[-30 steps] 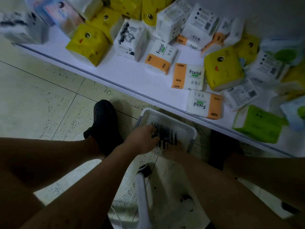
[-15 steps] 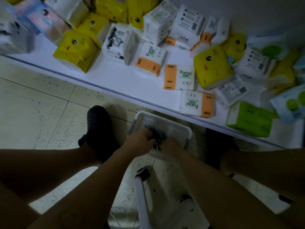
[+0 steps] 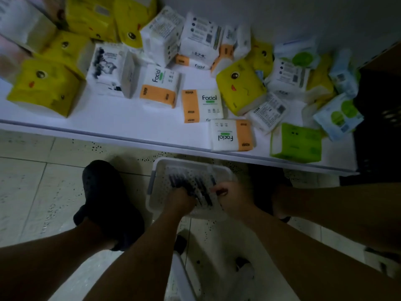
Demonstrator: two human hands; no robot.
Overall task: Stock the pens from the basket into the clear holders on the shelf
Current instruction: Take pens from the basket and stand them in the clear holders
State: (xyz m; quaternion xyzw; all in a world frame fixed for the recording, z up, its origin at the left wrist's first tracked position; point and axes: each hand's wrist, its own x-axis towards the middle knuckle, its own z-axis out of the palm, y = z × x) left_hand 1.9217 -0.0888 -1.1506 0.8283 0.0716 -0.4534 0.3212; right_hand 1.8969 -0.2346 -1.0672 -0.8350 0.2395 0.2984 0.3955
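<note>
Head view: nearest, the left grip (image 3: 181,197) is curled round a bundle of dark pens (image 3: 195,185) in the basket (image 3: 165,164) on the floor. The right grip (image 3: 233,195) seems pinched on one pen (image 3: 211,178), though it is blurred. Pens could be spilled if the bundle is lifted unevenly. Beyond, the shelf (image 3: 130,124) is crowded with tissue packs (image 3: 201,105); no holders are seen.

Both bare forearms reach down and forward from the lower edge of the view, converging so that the hands sit close together, knuckles up. The left hand (image 3: 181,199) has its fingers curled down around a bundle of dark pens (image 3: 196,189). The right hand (image 3: 233,197), just beside it, pinches a single pen (image 3: 212,179) between thumb and forefinger with its other fingers curled; blur hides finer detail.
</note>
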